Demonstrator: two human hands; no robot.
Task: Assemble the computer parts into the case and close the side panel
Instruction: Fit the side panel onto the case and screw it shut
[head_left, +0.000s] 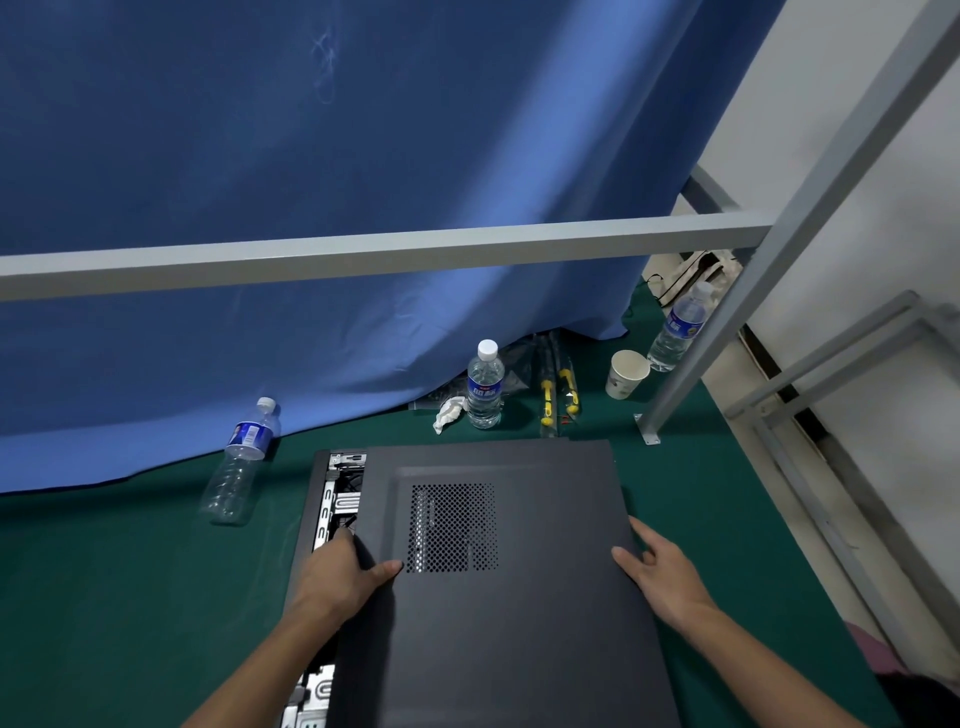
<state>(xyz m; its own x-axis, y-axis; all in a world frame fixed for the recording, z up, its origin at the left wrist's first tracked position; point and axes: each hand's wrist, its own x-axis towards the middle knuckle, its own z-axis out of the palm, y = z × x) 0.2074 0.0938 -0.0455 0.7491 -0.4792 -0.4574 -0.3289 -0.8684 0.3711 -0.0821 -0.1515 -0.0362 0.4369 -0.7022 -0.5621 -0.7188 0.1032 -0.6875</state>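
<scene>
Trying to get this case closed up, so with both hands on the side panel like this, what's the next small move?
Probably slide the side panel leftward. A strip of the case interior still shows along its left edge, so it isn't seated. The left hand grips that edge; the right hand rests at the right edge.

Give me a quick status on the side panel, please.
Left hand grips side panel edge; right hand flat on it. Panel offset, case interior showing left. Nothing blocking.

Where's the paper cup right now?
Head view, far right on the green mat: paper cup stands beside the rightmost water bottle, right of the yellow-handled screwdrivers.
</scene>
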